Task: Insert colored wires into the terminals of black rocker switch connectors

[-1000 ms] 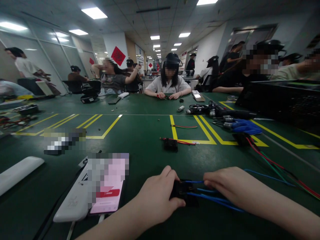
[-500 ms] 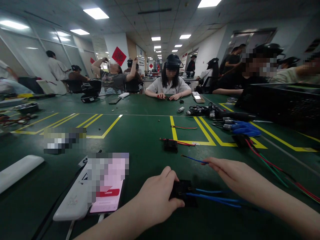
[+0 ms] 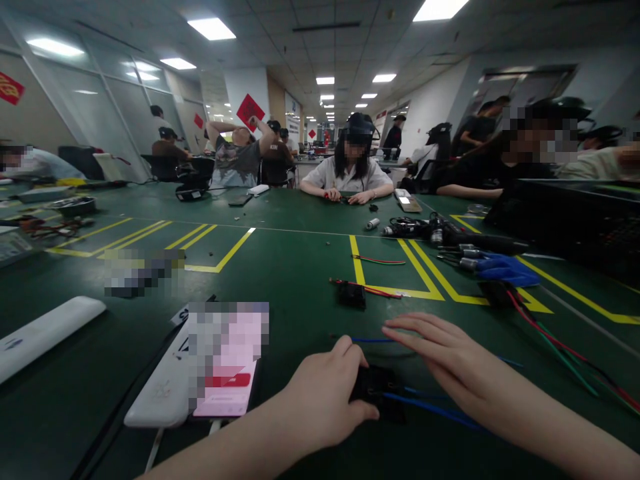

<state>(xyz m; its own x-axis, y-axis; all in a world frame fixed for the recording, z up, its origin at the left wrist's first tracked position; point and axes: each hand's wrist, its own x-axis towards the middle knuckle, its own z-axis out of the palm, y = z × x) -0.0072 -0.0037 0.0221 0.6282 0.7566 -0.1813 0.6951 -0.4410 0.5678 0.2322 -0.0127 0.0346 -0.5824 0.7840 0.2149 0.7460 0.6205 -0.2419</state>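
My left hand [image 3: 327, 387] is closed around the left side of a black connector block [image 3: 383, 381], low over the green table. Blue wires [image 3: 433, 408] run out of the block to the right and pass under my right forearm. My right hand [image 3: 445, 353] is just above and to the right of the block, its fingers stretched out flat. Under those fingers a separate blue wire [image 3: 371, 340] lies across the table, its far end showing past the right hand. My right palm is turned away from view.
A lit phone [image 3: 233, 367] and a white power bank [image 3: 157, 383] lie left of my arm. Ahead are another black block [image 3: 351, 293], red and green wires [image 3: 380, 261], and blue-handled tools [image 3: 505, 268]. A person [image 3: 347, 167] works across the table [image 3: 280, 280].
My right hand has let go of the single blue wire, which now lies on the table, and its fingers have straightened. My left hand still grips the black block. The view has shifted slightly.
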